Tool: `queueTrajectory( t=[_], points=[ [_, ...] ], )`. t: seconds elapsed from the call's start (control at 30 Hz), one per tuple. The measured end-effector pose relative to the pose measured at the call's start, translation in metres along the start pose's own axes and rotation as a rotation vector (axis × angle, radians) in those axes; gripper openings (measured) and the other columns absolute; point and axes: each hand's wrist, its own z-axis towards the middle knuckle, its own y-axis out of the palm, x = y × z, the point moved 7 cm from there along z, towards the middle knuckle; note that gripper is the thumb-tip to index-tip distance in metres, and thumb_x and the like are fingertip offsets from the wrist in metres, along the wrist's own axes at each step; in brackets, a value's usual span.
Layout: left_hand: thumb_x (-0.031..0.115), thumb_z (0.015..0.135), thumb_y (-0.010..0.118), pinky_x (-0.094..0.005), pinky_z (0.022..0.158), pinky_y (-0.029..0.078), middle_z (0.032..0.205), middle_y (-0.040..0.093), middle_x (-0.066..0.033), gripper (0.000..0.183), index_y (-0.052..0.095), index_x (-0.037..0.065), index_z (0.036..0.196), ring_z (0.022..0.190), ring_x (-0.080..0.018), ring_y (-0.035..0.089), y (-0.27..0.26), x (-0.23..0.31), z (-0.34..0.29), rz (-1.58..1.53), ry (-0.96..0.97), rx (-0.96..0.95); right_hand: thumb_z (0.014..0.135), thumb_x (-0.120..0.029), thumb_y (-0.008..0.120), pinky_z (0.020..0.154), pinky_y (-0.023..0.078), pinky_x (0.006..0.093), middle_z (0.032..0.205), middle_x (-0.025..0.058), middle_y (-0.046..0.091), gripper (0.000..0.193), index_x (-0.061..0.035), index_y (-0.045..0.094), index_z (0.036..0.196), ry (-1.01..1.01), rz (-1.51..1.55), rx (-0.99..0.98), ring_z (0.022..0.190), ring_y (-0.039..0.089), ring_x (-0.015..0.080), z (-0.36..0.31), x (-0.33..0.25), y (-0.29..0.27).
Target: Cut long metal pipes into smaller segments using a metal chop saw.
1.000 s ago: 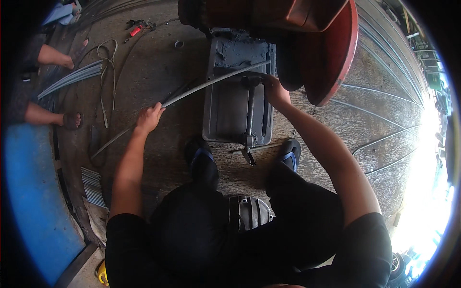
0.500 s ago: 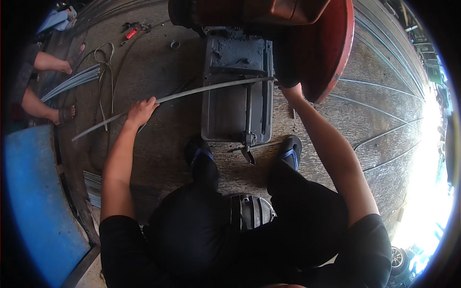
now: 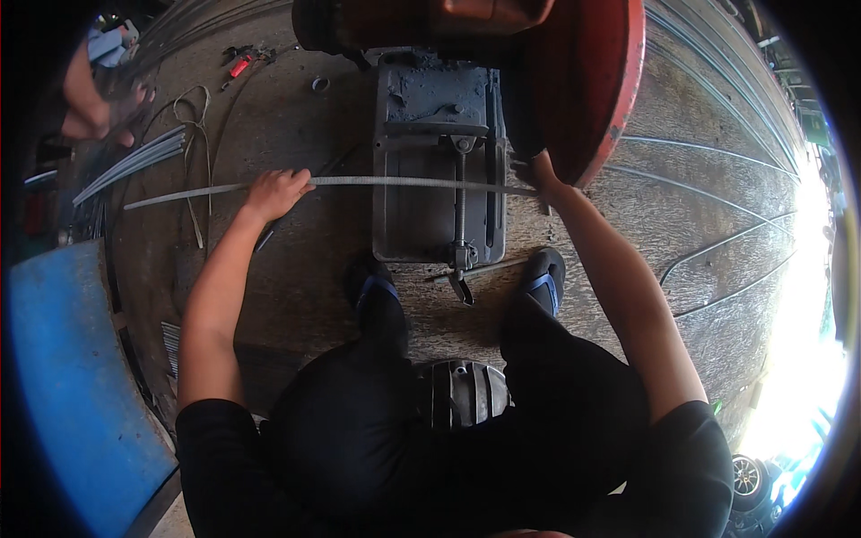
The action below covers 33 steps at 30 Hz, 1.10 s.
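Note:
A long grey ribbed steel rod point(image 3: 386, 181) lies almost level across the base of a cut-off saw, passing over its clamp screw point(image 3: 462, 202). My left hand point(image 3: 280, 194) is wrapped round the rod, left of the base. At the rod's right end, my right hand point(image 3: 551, 181) closes on it beside the red saw guard point(image 3: 612, 99); its fingertips are partly hidden. The saw's grey base plate point(image 3: 415, 229) stands between my feet, with dark grit on its far part.
Grey rods point(image 3: 134, 163) lie bundled at the left near a co-worker's bare foot point(image 3: 121, 121). A blue panel point(image 3: 85, 377) stands at the lower left. Red-handled pliers point(image 3: 239, 66) and a ring point(image 3: 320, 84) lie on the floor. Bent rods point(image 3: 708, 255) spread out at the right.
The rod has come toward me, away from the clamp's jaw, and turned from a slant to nearly level. Both hands still grip it. The co-worker's legs have shifted at the left.

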Motion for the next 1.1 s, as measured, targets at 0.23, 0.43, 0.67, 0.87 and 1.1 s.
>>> queueTrajectory(
  t=[0.23,0.43,0.67,0.87,1.1],
  points=[
    [0.031,0.084,0.059,-0.0474,0.060,0.047,0.070,0.058,-0.0119,0.025,0.046,0.010,0.082,0.070,-0.0348,0.060,-0.003,0.030,-0.024,-0.052,0.099,-0.035,0.085,-0.020,0.050,0.050,0.046,0.0278,0.067,0.0077,0.060,0.021,-0.0055,0.060,0.073,0.741,0.244,-0.617,0.064,0.061,0.0182,-0.123,0.091,-0.027],
    [0.024,0.081,0.062,-0.0465,0.058,0.046,0.070,0.056,-0.0125,0.024,0.045,0.008,0.079,0.070,-0.0363,0.059,-0.010,0.060,-0.030,-0.075,0.118,-0.020,0.090,-0.012,0.048,0.074,0.054,0.0373,0.097,0.0142,0.062,0.036,0.0025,0.048,0.123,0.663,-0.431,-0.911,0.081,0.063,0.0259,-0.194,0.176,0.012],
    [0.029,0.085,0.058,-0.0468,0.059,0.048,0.070,0.058,-0.0123,0.024,0.045,0.009,0.081,0.068,-0.0356,0.060,-0.021,0.085,-0.019,-0.116,0.067,-0.022,0.083,-0.010,0.049,0.080,0.048,0.0320,0.099,0.0100,0.059,0.025,-0.0011,0.054,0.106,0.770,0.159,-0.901,0.086,0.059,0.0201,-0.168,0.220,0.054],
    [0.026,0.086,0.059,-0.0467,0.056,0.048,0.069,0.059,-0.0138,0.023,0.045,0.007,0.083,0.067,-0.0368,0.060,-0.019,0.086,-0.016,-0.126,0.075,-0.017,0.081,-0.010,0.051,0.088,0.042,0.0330,0.099,0.0099,0.059,0.023,-0.0017,0.056,0.102,0.779,0.281,-0.882,0.094,0.056,0.0211,-0.182,0.194,0.048],
    [0.027,0.086,0.059,-0.0470,0.056,0.048,0.070,0.059,-0.0144,0.024,0.045,0.007,0.084,0.067,-0.0370,0.060,-0.017,0.082,-0.013,-0.098,0.059,-0.040,0.088,-0.013,0.047,0.089,0.042,0.0375,0.100,0.0109,0.058,0.024,-0.0014,0.052,0.107,0.739,0.240,-0.925,0.095,0.056,0.0241,-0.196,0.178,0.057]
  ],
)
